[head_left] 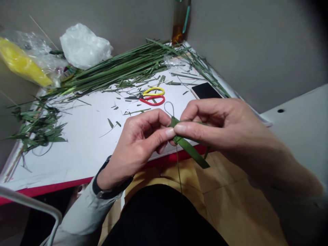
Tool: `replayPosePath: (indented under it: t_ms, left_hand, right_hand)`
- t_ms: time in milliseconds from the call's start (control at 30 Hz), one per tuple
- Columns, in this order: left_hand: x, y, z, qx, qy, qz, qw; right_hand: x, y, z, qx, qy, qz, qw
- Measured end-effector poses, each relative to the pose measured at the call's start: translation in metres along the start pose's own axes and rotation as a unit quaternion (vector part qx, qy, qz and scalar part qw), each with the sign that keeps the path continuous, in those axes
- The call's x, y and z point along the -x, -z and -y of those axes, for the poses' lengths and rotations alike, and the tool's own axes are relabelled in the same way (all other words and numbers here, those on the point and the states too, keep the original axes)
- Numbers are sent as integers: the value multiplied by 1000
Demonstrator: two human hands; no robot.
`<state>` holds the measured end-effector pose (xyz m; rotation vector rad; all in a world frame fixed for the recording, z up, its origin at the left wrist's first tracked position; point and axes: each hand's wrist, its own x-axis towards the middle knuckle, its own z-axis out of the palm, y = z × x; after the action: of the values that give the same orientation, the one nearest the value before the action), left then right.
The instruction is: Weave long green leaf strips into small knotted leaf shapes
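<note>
Between my two hands, above the table's front edge, is a green leaf strip (192,152) folded or woven into a small piece. A thin loop (169,108) sticks up from its top, and a thin strand hangs below it. My left hand (146,135) pinches the piece from the left with thumb and fingers. From the right, my right hand (212,119) pinches the same piece, its thumb tip almost touching the left thumb. The strip's flat tail slants down to the right. Part of the folded piece is hidden behind my fingers.
Scissors (151,96) with yellow and red handles lie on the white table (77,136). Behind are long green leaves (115,68), cut scraps, a white plastic bag (84,46) and a yellow bag (23,63). A phone (205,91) and a bottle (180,24) stand to the right; leafy sprigs (41,124) lie left.
</note>
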<state>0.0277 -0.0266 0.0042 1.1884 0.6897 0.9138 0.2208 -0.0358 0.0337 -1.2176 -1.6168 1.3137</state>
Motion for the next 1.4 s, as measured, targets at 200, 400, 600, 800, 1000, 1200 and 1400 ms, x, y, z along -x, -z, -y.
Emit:
replayPosePath:
  t_ms: [200,400,600,800,1000,1200,1400]
  left_hand:
    - [-1,0,-2,36,25,-11,999]
    - [1,0,-4,53,38,-25,998]
    - [5,5,-8,59,66,-7,996]
    - [11,13,-9,15,54,-2,998]
    - [10,13,-10,13,56,15,998]
    - [9,11,-7,-17,44,-5,999]
    - [8,9,-5,-46,30,-32,998]
  right_hand:
    - [-5,1,1,-53,-17,56,997]
    - [-5,1,5,-47,-35,71,996]
    - [-8,4,0,-63,-33,108,992]
    - [-13,2,-2,-87,-55,126,987]
    - [-14,3,-3,-91,-49,136,985]
    - [-9,4,-1,-98,-64,117,986]
    - [-8,4,-1,-77,-50,110,990]
